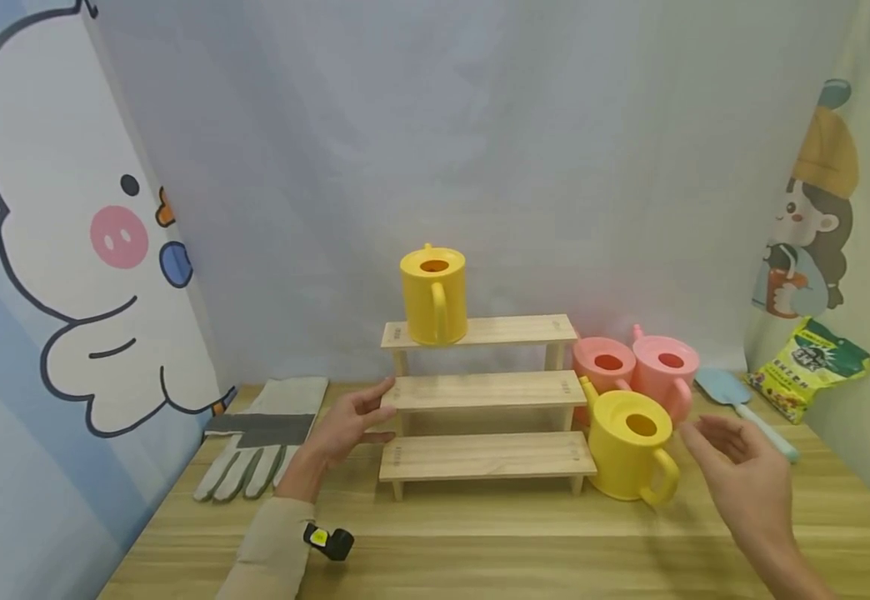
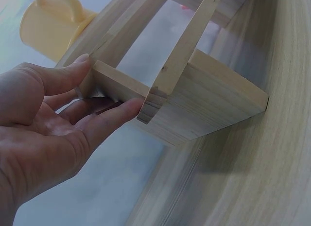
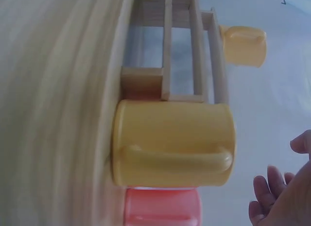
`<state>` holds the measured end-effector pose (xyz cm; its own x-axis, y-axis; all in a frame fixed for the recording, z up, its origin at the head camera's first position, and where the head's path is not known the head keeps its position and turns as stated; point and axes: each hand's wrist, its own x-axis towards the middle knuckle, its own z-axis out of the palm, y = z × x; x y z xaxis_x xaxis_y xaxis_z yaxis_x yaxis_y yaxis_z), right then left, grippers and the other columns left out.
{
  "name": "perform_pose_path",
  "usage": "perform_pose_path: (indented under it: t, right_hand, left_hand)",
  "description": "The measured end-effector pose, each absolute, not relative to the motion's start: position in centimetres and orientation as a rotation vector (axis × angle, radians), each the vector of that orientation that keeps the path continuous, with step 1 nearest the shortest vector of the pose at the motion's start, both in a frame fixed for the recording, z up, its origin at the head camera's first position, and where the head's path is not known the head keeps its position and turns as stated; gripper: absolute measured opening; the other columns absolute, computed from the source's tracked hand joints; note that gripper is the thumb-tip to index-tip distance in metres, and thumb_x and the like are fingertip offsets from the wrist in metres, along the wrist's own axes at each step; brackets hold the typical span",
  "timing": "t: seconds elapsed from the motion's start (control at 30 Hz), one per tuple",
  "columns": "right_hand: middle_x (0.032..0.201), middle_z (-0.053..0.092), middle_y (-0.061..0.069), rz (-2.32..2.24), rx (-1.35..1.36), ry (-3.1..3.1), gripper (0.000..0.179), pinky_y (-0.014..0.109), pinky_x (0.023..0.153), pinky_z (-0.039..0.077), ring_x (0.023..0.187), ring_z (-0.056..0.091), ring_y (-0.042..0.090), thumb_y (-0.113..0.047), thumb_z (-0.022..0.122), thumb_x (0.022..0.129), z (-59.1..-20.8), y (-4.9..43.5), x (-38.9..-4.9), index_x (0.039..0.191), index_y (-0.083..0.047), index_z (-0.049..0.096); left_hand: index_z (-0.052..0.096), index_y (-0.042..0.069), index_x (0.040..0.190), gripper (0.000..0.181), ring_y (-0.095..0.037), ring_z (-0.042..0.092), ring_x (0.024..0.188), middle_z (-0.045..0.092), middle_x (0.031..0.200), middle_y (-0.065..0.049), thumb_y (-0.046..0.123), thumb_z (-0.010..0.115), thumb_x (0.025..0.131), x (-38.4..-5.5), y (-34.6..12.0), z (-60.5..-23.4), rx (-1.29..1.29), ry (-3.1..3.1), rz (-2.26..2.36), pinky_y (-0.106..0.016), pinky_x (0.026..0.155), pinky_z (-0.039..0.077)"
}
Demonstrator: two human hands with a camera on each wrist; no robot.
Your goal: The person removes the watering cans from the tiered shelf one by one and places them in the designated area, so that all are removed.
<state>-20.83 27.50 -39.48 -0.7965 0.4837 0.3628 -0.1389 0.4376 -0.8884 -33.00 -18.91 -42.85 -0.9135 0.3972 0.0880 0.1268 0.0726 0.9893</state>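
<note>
A three-tier wooden shelf stand stands on the table. My left hand holds its left end at the middle tier; in the left wrist view the thumb and fingers lie around the end piece. On the top tier, toward its left, is a yellow watering can, handle facing me. A second yellow watering can stands on the table against the stand's right end, its handle to the right. My right hand hovers just right of that handle, fingers loosely bent, holding nothing.
Two pink watering cans stand behind the yellow one on the right. Farther right lie a blue hand trowel and a green-and-yellow packet. Grey-white work gloves lie left of the stand. A pale curtain hangs behind.
</note>
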Motion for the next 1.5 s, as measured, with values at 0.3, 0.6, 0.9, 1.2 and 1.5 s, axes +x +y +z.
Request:
perform_pose_path:
  t: [0.3,0.6,0.9,1.2,1.5]
  right_hand:
    - [0.095,0.068,-0.013,1.399,-0.024,-2.033,0.026,0.007,0.081,0.051,0.09,0.065,-0.002,-0.007,0.077,0.089,-38.3,24.0,-21.0,0.111,0.003,0.068]
    - [0.105,0.071,0.011,1.426,0.234,-2.028,0.029,0.011,0.083,0.053,0.092,0.066,0.001,-0.002,0.076,0.089,-37.2,20.4,-22.1,0.116,0.001,0.067]
    - [0.106,0.071,0.016,1.552,0.328,-1.979,0.031,0.015,0.084,0.056,0.093,0.068,0.005,-0.003,0.075,0.09,-36.1,17.2,-23.4,0.118,0.004,0.066]
    - [0.106,0.072,0.015,1.617,0.4,-2.001,0.034,0.016,0.085,0.055,0.096,0.068,0.013,-0.009,0.076,0.09,-35.6,13.9,-25.6,0.121,0.003,0.065]
    - [0.1,0.073,0.016,1.603,0.439,-1.992,0.031,0.017,0.079,0.057,0.091,0.07,0.025,-0.006,0.077,0.088,-34.7,12.0,-27.6,0.116,0.003,0.068]
  left_hand:
    - [0.028,0.008,0.158,0.065,-0.038,0.02,0.148,0.011,0.166,-0.011,0.014,0.06,0.103,-33.1,-19.0,-43.2,0.534,2.142,1.929,-0.046,0.095,0.056]
    - [0.027,0.008,0.158,0.065,-0.038,0.017,0.149,0.009,0.166,-0.013,0.014,0.06,0.103,-33.1,-19.0,-43.1,0.545,2.153,1.918,-0.046,0.096,0.055]
    - [0.028,0.007,0.158,0.065,-0.041,0.027,0.145,0.012,0.166,-0.013,0.014,0.06,0.103,-33.1,-18.8,-42.9,0.552,2.172,1.907,-0.046,0.096,0.055]
    - [0.028,0.006,0.158,0.065,-0.041,0.027,0.145,0.012,0.166,-0.012,0.013,0.06,0.102,-33.0,-19.0,-42.9,0.531,2.148,1.934,-0.047,0.096,0.055]
    - [0.028,0.006,0.158,0.064,-0.041,0.026,0.145,0.012,0.165,-0.014,0.012,0.06,0.102,-33.2,-19.0,-43.0,0.538,2.147,1.936,-0.047,0.096,0.055]
